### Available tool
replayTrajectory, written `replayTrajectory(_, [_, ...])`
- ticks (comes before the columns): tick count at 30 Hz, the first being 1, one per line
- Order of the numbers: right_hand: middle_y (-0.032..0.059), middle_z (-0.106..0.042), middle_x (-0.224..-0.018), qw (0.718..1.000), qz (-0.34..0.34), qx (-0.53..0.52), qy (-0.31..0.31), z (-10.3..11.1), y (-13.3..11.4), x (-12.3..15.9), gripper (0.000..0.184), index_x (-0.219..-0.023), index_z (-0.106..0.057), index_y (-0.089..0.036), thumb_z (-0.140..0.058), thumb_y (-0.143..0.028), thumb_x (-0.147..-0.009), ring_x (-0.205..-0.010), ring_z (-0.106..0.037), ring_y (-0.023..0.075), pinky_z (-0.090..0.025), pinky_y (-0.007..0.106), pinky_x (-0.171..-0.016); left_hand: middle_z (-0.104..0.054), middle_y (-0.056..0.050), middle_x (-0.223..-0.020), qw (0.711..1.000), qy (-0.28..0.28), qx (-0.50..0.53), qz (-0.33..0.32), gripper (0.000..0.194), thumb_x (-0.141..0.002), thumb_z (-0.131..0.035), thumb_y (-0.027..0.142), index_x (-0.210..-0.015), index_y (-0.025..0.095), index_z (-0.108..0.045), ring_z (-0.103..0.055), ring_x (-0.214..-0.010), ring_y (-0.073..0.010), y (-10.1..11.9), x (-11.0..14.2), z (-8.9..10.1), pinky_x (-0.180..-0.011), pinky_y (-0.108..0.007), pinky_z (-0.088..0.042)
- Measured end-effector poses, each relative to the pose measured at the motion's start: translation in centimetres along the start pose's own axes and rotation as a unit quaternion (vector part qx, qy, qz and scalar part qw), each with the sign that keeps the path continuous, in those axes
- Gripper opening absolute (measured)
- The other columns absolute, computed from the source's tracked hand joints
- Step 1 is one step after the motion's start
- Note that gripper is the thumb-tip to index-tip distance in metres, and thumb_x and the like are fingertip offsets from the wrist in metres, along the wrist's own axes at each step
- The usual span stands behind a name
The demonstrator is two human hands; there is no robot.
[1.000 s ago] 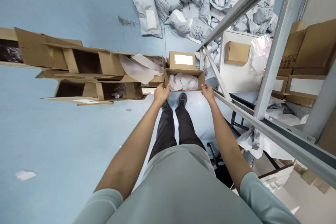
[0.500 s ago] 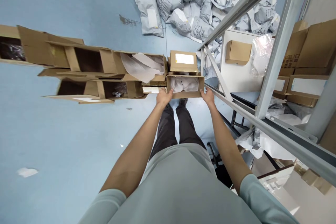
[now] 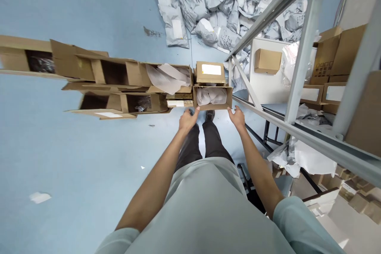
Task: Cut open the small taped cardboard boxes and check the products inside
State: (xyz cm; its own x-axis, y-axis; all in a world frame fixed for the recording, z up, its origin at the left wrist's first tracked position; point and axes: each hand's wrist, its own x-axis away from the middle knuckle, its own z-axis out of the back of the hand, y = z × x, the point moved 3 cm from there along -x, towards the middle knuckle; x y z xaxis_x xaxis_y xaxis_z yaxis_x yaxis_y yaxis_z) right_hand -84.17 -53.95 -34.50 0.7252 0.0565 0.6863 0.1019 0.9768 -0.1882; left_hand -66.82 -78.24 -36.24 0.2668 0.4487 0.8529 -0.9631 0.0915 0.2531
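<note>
In front of my feet stands an open cardboard box (image 3: 212,107) with white wrapped contents (image 3: 212,96) inside. My left hand (image 3: 188,121) is at its near left corner, with thumb and fingers apart and the thumb tip close to the cardboard. At the near right corner my right hand (image 3: 237,118) is likewise open, its thumb by the box edge. Whether either thumb still touches the box I cannot tell. Just behind it sits a closed cardboard box (image 3: 210,79) with a white label. To the left is an open carton (image 3: 190,87) with white paper (image 3: 169,77) sticking out.
A double row of open cartons (image 3: 114,73) runs off to the left. Grey mailing bags (image 3: 214,12) lie heaped on the floor ahead. A metal rack frame (image 3: 276,121) stands close on my right, with a small box (image 3: 268,61) on a white surface (image 3: 262,91) beyond it.
My hands have let go of the box sides and drawn back a little towards me, fingers spread. The box stays beside the row. The view has shifted slightly.
</note>
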Motion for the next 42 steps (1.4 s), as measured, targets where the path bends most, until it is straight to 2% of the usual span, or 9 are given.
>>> replayTrajectory(7, [0.0239, -0.078, -0.152, 0.999, 0.029, -0.028, 0.015, 3.6, -1.1, 12.3, 0.054, -0.159, -0.069, -0.013, -0.068, -0.043, -0.113, -0.144, -0.076, 0.0363, -0.055, 0.048, -0.126, -0.073, -0.026, -0.159, 0.992, -0.045, 0.053, -0.109, 0.054, -0.107, -0.069, 0.052, -0.143, 0.013, -0.073, -0.07, -0.151, -0.0392, -0.4, 10.1, 4.6, -0.126, -0.047, -0.052])
replayTrajectory(10, [0.0215, -0.079, -0.152, 0.995, 0.038, -0.081, 0.05, 4.5, -0.5, 19.1, 0.05, -0.157, -0.07, -0.016, -0.068, -0.039, -0.113, -0.128, -0.084, 0.0319, -0.059, 0.047, -0.121, -0.077, -0.021, -0.155, 0.976, -0.08, 0.056, -0.194, 0.046, -0.104, -0.074, 0.044, -0.139, 0.015, -0.076, -0.077, -0.141, -0.035, -0.4, 14.6, 5.5, -0.123, -0.044, -0.057])
replayTrajectory(13, [0.0191, -0.08, -0.151, 0.979, 0.037, -0.173, 0.102, 3.5, 1.9, 26.9, 0.048, -0.155, -0.072, -0.019, -0.068, -0.039, -0.111, -0.11, -0.088, 0.0289, -0.065, 0.046, -0.112, -0.084, -0.016, -0.142, 0.952, -0.135, 0.041, -0.27, 0.035, -0.098, -0.08, 0.042, -0.124, 0.019, -0.082, -0.083, -0.129, -0.0336, -1.3, 18.7, 5.1, -0.115, -0.043, -0.064])
replayTrajectory(16, [0.0176, -0.082, -0.148, 0.948, 0.003, -0.276, 0.158, 0.3, 5.3, 35.4, 0.048, -0.151, -0.073, -0.022, -0.069, -0.044, -0.109, -0.111, -0.088, 0.0295, -0.069, 0.045, -0.105, -0.089, -0.012, -0.126, 0.922, -0.209, 0.01, -0.327, 0.025, -0.094, -0.083, 0.04, -0.111, 0.022, -0.083, -0.086, -0.117, -0.0319, -3.4, 22.7, 3.8, -0.109, -0.044, -0.068])
replayTrajectory(23, [0.0165, -0.085, -0.14, 0.84, -0.1, -0.484, 0.224, -9.2, 10.9, 52.4, 0.047, -0.142, -0.078, -0.025, -0.074, -0.052, -0.104, -0.107, -0.089, 0.0298, -0.072, 0.049, -0.1, -0.086, -0.016, -0.135, 0.823, -0.406, -0.061, -0.393, 0.024, -0.09, -0.086, 0.046, -0.091, 0.025, -0.075, -0.084, -0.124, -0.0299, -9.8, 32.6, -1.4, -0.117, -0.046, -0.063])
replayTrajectory(28, [0.0172, -0.087, -0.136, 0.757, -0.083, -0.579, 0.293, -12.3, 13.3, 60.0, 0.054, -0.138, -0.081, -0.024, -0.078, -0.061, -0.099, -0.105, -0.089, 0.0301, -0.072, 0.049, -0.098, -0.087, -0.015, -0.125, 0.714, -0.533, -0.122, -0.438, 0.032, -0.089, -0.086, 0.056, -0.09, 0.027, -0.074, -0.083, -0.124, -0.0329, -14.5, 40.1, -5.5, -0.118, -0.05, -0.062])
replayTrajectory(32, [0.0145, -0.089, -0.129, 0.69, -0.071, -0.628, 0.352, -14.5, 15.3, 65.5, 0.054, -0.132, -0.085, -0.024, -0.08, -0.065, -0.096, -0.104, -0.087, 0.0297, -0.072, 0.049, -0.1, -0.086, -0.011, -0.11, 0.638, -0.574, -0.209, -0.468, 0.03, -0.093, -0.08, 0.059, -0.099, 0.029, -0.077, -0.084, -0.11, -0.0314, -18.0, 45.2, -8.9, -0.11, -0.05, -0.066])
replayTrajectory(37, [0.0124, -0.087, -0.133, 0.6, -0.086, -0.665, 0.437, -19.1, 20.4, 73.7, 0.056, -0.132, -0.086, -0.026, -0.08, -0.069, -0.098, -0.108, -0.085, 0.03, -0.07, 0.048, -0.102, -0.085, -0.011, -0.116, 0.571, -0.61, -0.288, -0.468, 0.033, -0.091, -0.081, 0.064, -0.099, 0.032, -0.075, -0.084, -0.116, -0.0315, -23.7, 52.8, -16.1, -0.112, -0.047, -0.065])
replayTrajectory(42, [0.0135, -0.083, -0.136, 0.525, -0.108, -0.672, 0.512, -26.3, 27.8, 84.4, 0.06, -0.136, -0.085, -0.024, -0.083, -0.07, -0.097, -0.121, -0.08, 0.0326, -0.065, 0.052, -0.111, -0.084, -0.011, -0.108, 0.491, -0.661, -0.339, -0.454, 0.049, -0.089, -0.083, 0.073, -0.096, 0.026, -0.073, -0.083, -0.108, -0.0321, -34.2, 62.3, -24.4, -0.105, -0.045, -0.066])
